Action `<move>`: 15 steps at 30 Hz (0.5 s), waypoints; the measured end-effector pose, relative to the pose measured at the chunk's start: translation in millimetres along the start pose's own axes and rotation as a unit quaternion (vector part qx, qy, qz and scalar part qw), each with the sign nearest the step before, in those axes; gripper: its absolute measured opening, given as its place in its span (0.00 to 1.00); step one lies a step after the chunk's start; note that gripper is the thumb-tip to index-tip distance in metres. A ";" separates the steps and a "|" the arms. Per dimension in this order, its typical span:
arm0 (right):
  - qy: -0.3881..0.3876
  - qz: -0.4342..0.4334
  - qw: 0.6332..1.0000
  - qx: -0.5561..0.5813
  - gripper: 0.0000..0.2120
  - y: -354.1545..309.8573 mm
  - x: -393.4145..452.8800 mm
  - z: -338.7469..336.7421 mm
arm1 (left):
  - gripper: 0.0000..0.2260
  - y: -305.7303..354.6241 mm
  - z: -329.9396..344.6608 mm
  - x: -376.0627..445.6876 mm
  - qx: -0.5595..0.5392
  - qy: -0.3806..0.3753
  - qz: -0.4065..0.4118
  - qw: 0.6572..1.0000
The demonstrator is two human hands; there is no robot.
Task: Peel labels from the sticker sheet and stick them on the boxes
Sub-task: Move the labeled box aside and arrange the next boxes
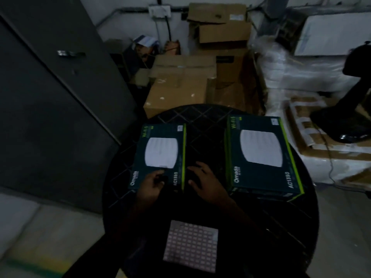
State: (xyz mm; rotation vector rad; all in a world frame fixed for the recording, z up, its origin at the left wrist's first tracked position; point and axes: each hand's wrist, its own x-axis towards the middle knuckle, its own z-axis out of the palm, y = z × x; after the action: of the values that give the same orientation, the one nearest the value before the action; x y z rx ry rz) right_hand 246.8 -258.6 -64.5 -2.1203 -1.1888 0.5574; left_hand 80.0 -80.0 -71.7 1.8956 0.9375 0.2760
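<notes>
Two dark teal Wi-Fi product boxes lie flat on a round black table (210, 121). The left box (160, 155) is single; the right box (263, 153) sits on top of another box. A sticker sheet (190, 245) with rows of small pink labels lies at the table's near edge. My left hand (152, 185) rests on the left box's near corner, fingers curled. My right hand (204, 181) hovers between the two boxes with fingers spread. It is too dark to tell whether a label is on any fingertip.
Brown cardboard cartons (180, 85) are stacked behind the table. A grey metal cabinet (50, 97) stands at the left. White wrapped bundles (291, 71) and a black stand (345, 117) fill the right side. The room is dim.
</notes>
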 end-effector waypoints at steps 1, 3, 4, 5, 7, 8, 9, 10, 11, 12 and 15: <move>-0.009 0.014 1.000 0.003 0.26 -9.4 4.4 13.3 | 0.16 -12.5 -18.3 -1.1 0.023 0.008 -0.008 1.000; -0.018 0.036 0.999 0.001 0.25 -19.1 11.6 42.0 | 0.18 -36.3 -52.3 0.9 0.105 -0.003 -0.020 0.994; -0.025 0.045 0.999 -0.001 0.27 -21.3 14.9 55.6 | 0.20 -44.7 -65.8 1.9 0.152 -0.016 -0.029 0.988; -0.042 0.060 0.997 0.000 0.29 -24.4 16.7 66.6 | 0.23 -55.6 -75.6 4.5 0.184 -0.026 -0.041 0.982; -0.069 0.082 0.994 0.008 0.34 -28.5 22.0 84.4 | 0.26 -69.1 -87.1 10.6 0.192 -0.059 -0.046 0.978; -0.066 0.092 0.994 0.004 0.36 -30.3 24.6 90.2 | 0.27 -73.3 -88.3 13.1 0.181 -0.083 -0.039 0.979; -0.055 0.105 0.993 -0.006 0.38 -31.4 27.1 95.4 | 0.27 -75.7 -88.4 14.9 0.169 -0.103 -0.028 0.980; -0.043 0.117 0.992 -0.011 0.40 -31.9 29.2 99.1 | 0.27 -75.2 -87.9 15.3 0.157 -0.110 -0.025 0.981; -0.035 0.124 0.991 -0.018 0.42 -35.3 30.4 99.7 | 0.27 -74.6 -87.4 16.3 0.137 -0.104 -0.026 0.985; -0.032 0.129 0.991 -0.025 0.45 -37.6 32.3 99.9 | 0.27 -73.8 -87.1 16.8 0.118 -0.093 -0.025 0.988; -0.013 0.146 0.989 -0.033 0.53 -56.8 32.3 90.7 | 0.28 -65.8 -89.6 12.8 0.102 -0.084 -0.001 0.991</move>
State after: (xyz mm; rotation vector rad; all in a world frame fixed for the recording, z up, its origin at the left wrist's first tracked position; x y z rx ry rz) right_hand 172.2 -179.5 -90.5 -2.3698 -0.9251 0.6853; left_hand 7.4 4.2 -83.9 2.0677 0.8795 0.0189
